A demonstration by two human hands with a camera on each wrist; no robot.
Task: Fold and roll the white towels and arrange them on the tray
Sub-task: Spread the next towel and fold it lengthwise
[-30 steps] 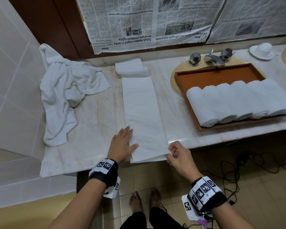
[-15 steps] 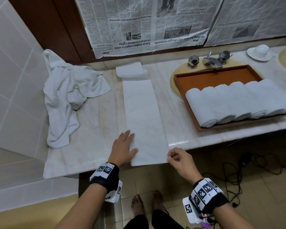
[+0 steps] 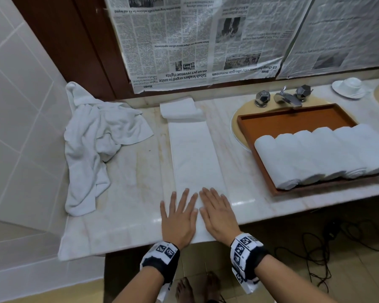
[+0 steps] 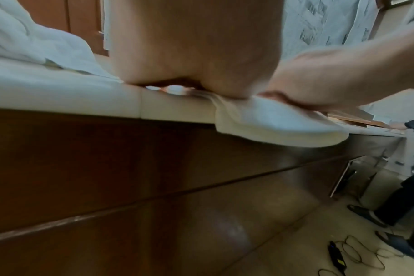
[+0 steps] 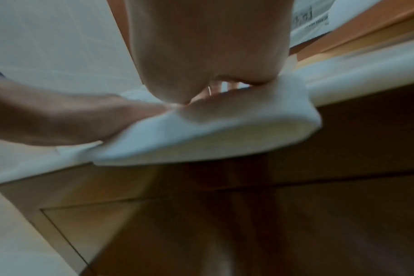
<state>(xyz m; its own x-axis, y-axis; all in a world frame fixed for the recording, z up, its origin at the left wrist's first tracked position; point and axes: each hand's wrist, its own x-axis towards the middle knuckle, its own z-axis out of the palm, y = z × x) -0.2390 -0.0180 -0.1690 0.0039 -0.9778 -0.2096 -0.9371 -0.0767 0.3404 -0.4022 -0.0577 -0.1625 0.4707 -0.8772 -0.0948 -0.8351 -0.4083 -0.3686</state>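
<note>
A white towel (image 3: 195, 154) folded into a long narrow strip lies on the marble counter (image 3: 127, 193), running away from me; its far end is bunched against the wall. My left hand (image 3: 179, 217) and right hand (image 3: 217, 213) press flat side by side on the strip's near end, fingers straight. In the wrist views the towel's near edge (image 4: 279, 130) (image 5: 220, 134) overhangs the counter's front under both palms. To the right, a brown wooden tray (image 3: 293, 123) holds several rolled white towels (image 3: 315, 154) in a row.
A crumpled heap of white towels (image 3: 92, 145) lies at the counter's left by the tiled wall. A chrome tap (image 3: 287, 98) stands behind the tray, an upturned cup on a saucer (image 3: 349, 87) far right. Cables (image 3: 337, 243) lie on the floor.
My right hand let go of the towel's near right corner and now lies flat on the strip beside the left hand. The left hand shifted right onto the towel. The head view moved closer.
</note>
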